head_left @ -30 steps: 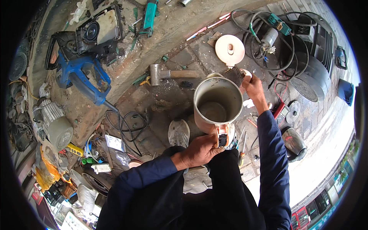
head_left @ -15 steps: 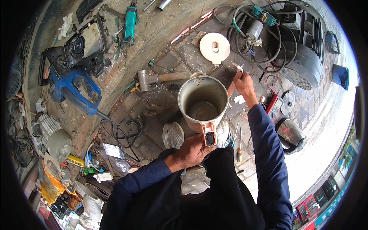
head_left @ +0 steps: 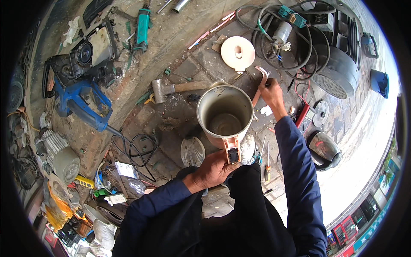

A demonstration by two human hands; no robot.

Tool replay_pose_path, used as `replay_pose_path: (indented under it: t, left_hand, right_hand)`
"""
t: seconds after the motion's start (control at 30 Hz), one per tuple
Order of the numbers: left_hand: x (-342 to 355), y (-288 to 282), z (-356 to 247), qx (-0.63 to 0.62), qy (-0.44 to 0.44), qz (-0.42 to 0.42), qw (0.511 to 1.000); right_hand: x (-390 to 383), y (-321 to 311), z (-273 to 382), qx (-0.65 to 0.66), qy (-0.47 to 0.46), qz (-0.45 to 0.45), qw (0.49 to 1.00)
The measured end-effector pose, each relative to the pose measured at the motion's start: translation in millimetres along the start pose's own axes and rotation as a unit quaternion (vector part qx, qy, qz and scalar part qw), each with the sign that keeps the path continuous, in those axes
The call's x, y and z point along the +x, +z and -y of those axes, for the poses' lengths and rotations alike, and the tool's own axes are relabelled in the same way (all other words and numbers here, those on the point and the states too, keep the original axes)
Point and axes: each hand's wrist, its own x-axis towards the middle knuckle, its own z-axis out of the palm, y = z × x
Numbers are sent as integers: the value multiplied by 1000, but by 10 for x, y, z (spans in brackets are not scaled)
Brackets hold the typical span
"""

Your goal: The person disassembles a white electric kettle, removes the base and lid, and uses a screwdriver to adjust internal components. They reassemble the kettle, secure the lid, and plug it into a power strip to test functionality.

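Observation:
An electric kettle body [head_left: 224,109], metal inside and pinkish outside, stands upright between my shoes with its lid off. My left hand [head_left: 212,171] is closed on its near side, around a pink handle bracket [head_left: 231,142] with a black switch-like part [head_left: 233,155] inside it. To the right of the kettle, my right hand [head_left: 272,98] pinches a curved pink plastic strip [head_left: 260,82], which looks like a handle cover. That strip passes close to the kettle's rim; whether they touch I cannot tell. Beyond lies a round cream lid [head_left: 237,53].
A hammer [head_left: 180,88] lies left of the kettle, a blue power tool [head_left: 83,100] farther left. Coiled cable [head_left: 310,45] and a large motor [head_left: 336,75] stand far right. Near my right forearm are a red multimeter [head_left: 305,118], a screwdriver [head_left: 267,169] and a dark glossy vessel [head_left: 324,150].
The pink strip has turned in my right hand, so its curved outline now shows more plainly. My left hand stays on the kettle's bracket, and the whole view has shifted slightly.

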Motion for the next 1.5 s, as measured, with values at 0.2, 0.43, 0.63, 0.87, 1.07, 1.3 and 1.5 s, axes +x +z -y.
replay_pose_path:
  t: [0.2,0.43,0.63,0.87,1.07,1.3,1.5]
  left_hand:
    - [-14,-13,-6,-2,-9,2,1000]
    - [-33,-7,14,6,-18,-3,1000]
    - [-37,-51,12,-18,-25,18,999]
    - [-57,-69,57,0,13,13,1000]
    - [-94,-66,104,18,8,23,1000]
    - [-63,-53,39,14,4,8,1000]
    - [4,-12,-48,22,20,-5,1000]
  right_hand:
    - [-261,-134,294,-95,-149,-118,977]
    - [92,-300,1159,-127,-331,-33,934]
    - [587,-82,1574,-315,-242,96,913]
    - [635,170,1552,-346,-258,92,897]
    - [601,130,1676,-357,-254,93,894]
    - [82,-946,2244,-117,-200,326,916]
    - [-774,-1364,2352,-80,-257,363,892]
